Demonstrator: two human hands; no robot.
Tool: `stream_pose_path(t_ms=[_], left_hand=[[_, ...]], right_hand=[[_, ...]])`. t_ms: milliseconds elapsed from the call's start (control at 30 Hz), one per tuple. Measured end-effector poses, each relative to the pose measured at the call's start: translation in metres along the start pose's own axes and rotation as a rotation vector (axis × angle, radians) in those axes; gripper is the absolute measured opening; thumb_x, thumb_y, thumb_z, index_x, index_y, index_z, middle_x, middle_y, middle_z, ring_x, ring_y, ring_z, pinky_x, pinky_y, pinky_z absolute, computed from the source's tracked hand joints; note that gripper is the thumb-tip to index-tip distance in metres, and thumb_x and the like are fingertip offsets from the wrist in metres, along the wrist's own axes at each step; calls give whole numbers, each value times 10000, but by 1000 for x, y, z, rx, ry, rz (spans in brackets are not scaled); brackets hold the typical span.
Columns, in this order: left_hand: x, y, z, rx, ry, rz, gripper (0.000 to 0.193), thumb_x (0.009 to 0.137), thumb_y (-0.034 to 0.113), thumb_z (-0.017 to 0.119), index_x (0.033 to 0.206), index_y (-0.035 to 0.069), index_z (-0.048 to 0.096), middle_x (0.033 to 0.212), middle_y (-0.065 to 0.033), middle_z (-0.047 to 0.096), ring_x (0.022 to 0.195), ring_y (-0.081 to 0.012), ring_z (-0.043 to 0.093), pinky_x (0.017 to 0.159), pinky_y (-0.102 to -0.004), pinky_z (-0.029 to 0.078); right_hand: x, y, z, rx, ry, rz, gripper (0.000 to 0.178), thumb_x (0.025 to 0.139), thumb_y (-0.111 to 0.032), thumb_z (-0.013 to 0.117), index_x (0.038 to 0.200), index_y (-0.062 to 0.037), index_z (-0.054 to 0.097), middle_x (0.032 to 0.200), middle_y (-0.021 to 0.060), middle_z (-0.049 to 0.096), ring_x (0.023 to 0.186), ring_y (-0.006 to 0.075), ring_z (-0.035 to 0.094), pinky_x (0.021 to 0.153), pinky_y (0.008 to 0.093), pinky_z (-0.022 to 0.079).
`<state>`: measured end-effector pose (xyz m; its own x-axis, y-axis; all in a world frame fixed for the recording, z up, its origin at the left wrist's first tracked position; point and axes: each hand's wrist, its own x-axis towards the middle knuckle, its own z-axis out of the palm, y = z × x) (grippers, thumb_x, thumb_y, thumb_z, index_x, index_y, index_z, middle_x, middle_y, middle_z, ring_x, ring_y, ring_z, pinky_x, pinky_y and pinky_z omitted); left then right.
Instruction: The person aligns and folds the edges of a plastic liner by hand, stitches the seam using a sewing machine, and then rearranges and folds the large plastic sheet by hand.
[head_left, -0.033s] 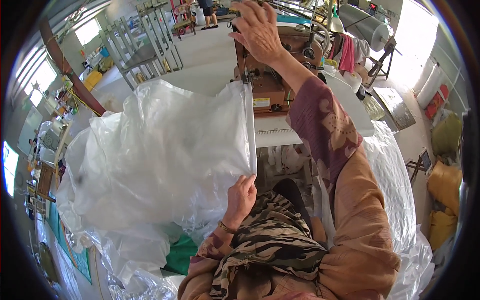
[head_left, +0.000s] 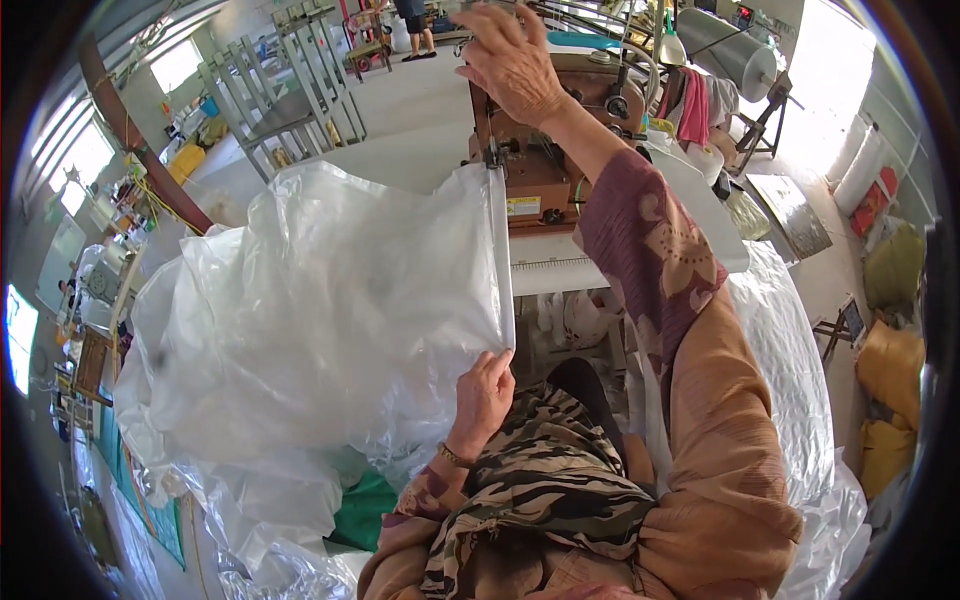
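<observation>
A big translucent white plastic sheet [head_left: 330,290] lies bunched over the left side of the table. Its folded hem runs up to the needle and presser foot [head_left: 492,153] of a brown sewing machine [head_left: 540,180]. My left hand [head_left: 485,400] pinches the near end of this hem close to my lap. Over the top of the machine, my right hand [head_left: 512,68] is raised with its fingers loosely spread, holding nothing that I can see. The fingertips reach the picture's upper edge. Below the right forearm, part of the machine and table is hidden.
The pale table [head_left: 690,215] extends right of the machine. More silvery sheeting [head_left: 785,370] hangs at my right side. Grey metal frames [head_left: 285,105] stand at the back left, and a large grey roll [head_left: 725,50] at the back right. Another person [head_left: 412,25] is far back.
My right hand has shifted slightly to the left above the machine. The left hand keeps its pinch on the hem, almost unmoved.
</observation>
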<state>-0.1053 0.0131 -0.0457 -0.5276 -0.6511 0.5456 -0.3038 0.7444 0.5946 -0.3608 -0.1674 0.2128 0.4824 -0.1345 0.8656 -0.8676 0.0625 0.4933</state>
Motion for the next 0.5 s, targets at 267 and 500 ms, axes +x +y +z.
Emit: stream_pose_path(t_ms=[267,500], left_hand=[[3,6,-4,5,-60,-34,283,799,-32,613,1079,2,638,814,-146,563,710,-342,613,581,-411,508],[5,6,-4,-92,-49,-56,265,798,-60,598,1056,-18,645,758,-153,533,624,-326,563,556,-372,459]], right_hand=[[32,10,0,159,-52,153,406,887,-226,633,1225,-30,523,1371,153,423,1304,336,356,1087,545,245],[-100,-78,-48,424,-367,604,272,872,-297,667,807,-86,508,859,108,620,754,320,594,607,441,450]])
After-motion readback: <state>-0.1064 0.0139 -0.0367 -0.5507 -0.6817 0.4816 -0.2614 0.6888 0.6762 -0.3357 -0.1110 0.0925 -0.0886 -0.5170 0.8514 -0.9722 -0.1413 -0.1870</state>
